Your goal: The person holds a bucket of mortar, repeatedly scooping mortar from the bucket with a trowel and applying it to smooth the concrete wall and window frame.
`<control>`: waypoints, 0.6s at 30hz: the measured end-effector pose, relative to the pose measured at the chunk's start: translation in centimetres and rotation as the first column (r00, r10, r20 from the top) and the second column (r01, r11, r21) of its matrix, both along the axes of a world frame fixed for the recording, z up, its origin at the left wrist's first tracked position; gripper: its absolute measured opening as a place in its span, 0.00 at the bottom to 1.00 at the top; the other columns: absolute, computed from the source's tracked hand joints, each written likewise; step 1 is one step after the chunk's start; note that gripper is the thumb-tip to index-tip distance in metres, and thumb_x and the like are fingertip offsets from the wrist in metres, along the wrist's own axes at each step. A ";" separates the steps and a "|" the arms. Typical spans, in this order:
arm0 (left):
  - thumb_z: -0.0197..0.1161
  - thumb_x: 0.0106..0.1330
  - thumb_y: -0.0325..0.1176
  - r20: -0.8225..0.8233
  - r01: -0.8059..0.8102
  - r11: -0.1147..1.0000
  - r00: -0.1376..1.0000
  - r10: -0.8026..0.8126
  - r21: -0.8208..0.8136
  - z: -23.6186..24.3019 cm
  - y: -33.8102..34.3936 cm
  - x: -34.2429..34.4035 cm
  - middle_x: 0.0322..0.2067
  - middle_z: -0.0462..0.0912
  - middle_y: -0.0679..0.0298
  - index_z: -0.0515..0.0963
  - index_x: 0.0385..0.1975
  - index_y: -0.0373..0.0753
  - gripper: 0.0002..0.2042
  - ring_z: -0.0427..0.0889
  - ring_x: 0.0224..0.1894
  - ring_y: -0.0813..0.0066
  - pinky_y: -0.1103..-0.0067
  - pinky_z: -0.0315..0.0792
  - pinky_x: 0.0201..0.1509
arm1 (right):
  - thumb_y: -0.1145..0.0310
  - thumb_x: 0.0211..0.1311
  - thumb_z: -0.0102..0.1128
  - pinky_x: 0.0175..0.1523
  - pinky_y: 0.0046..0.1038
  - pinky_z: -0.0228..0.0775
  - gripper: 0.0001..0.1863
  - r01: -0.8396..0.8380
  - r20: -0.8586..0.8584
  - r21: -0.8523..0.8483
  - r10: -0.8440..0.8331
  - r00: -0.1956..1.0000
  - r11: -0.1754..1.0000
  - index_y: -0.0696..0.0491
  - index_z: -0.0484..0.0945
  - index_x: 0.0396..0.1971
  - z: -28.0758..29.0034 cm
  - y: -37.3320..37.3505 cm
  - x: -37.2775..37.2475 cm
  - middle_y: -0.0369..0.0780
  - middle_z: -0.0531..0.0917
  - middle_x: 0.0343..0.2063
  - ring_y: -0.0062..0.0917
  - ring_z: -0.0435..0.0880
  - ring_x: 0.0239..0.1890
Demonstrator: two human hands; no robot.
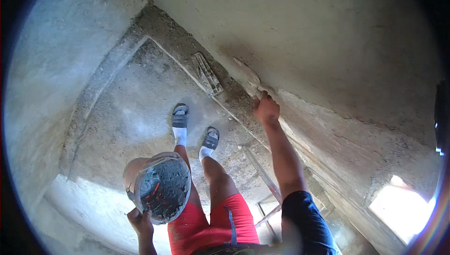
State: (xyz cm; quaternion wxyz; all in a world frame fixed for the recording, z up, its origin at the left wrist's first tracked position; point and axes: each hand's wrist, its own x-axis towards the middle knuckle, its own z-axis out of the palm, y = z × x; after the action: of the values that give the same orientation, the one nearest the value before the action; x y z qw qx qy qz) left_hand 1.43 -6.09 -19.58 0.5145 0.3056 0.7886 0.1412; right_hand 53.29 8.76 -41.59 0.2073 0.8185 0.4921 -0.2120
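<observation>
My right hand (pixel 266 107) is closed around the handle of a trowel. The trowel's long blade (pixel 247 70) lies against the lower part of the plastered wall (pixel 300 34), next to a darker, damp-looking patch. With my left hand (pixel 141 222) I grip the rim of a bucket (pixel 136 173), its mouth tilted up toward me. Wet grey mortar (pixel 164 191) coats the inside of the bucket. How deep the mortar is, I cannot tell.
A plastering float (pixel 206 74) lies on the floor by the wall's foot. A long straight bar (pixel 259 169) and a metal frame (pixel 268 213) are right of my legs. The left wall (pixel 61 67) meets the right one at a far corner. Light enters an opening (pixel 401 208).
</observation>
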 end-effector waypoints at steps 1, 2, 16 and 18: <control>0.61 0.51 0.23 -0.042 -0.077 0.995 0.996 0.079 0.058 -0.5 -0.6 -0.6 0.22 0.75 0.71 0.76 0.23 0.31 0.03 0.68 0.28 0.83 0.79 0.63 0.32 | 0.49 0.70 0.50 0.47 0.49 0.78 0.26 -0.012 -0.003 0.026 0.012 1.000 1.000 0.54 0.68 0.57 0.9 0.7 -0.7 0.52 0.84 0.44 0.47 0.86 0.43; 0.61 0.51 0.22 -0.068 -0.145 0.984 0.986 0.153 0.107 -1.2 -0.8 -0.6 0.21 0.76 0.71 0.78 0.23 0.29 0.03 0.68 0.27 0.85 0.80 0.62 0.30 | 0.48 0.70 0.50 0.47 0.49 0.78 0.27 -0.019 0.007 0.040 0.018 1.000 0.999 0.54 0.69 0.57 1.6 0.5 -0.3 0.51 0.84 0.43 0.47 0.86 0.43; 0.60 0.53 0.22 0.009 0.104 0.994 0.995 -0.104 0.036 -2.2 1.5 -0.5 0.18 0.73 0.72 0.75 0.20 0.30 0.04 0.67 0.24 0.85 0.80 0.60 0.26 | 0.62 0.70 0.54 0.27 0.28 0.75 0.15 0.265 -0.326 0.880 0.096 0.940 0.394 0.59 0.75 0.44 17.3 -4.4 -2.8 0.45 0.83 0.31 0.28 0.83 0.26; 0.60 0.54 0.23 0.022 0.054 0.994 0.998 -0.056 0.094 -2.2 2.0 0.6 0.16 0.71 0.72 0.72 0.18 0.31 0.06 0.65 0.23 0.86 0.79 0.59 0.25 | 0.62 0.71 0.53 0.24 0.25 0.71 0.14 0.493 -0.534 0.831 0.124 0.836 0.257 0.60 0.75 0.40 17.4 -5.5 -3.1 0.43 0.82 0.27 0.22 0.80 0.22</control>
State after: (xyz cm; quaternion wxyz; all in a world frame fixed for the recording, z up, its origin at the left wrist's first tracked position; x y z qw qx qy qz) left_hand 2.03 -4.04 -21.78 0.5128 0.3492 0.7662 0.1674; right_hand 50.21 3.23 -24.18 -0.4863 0.7430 0.4484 -0.1021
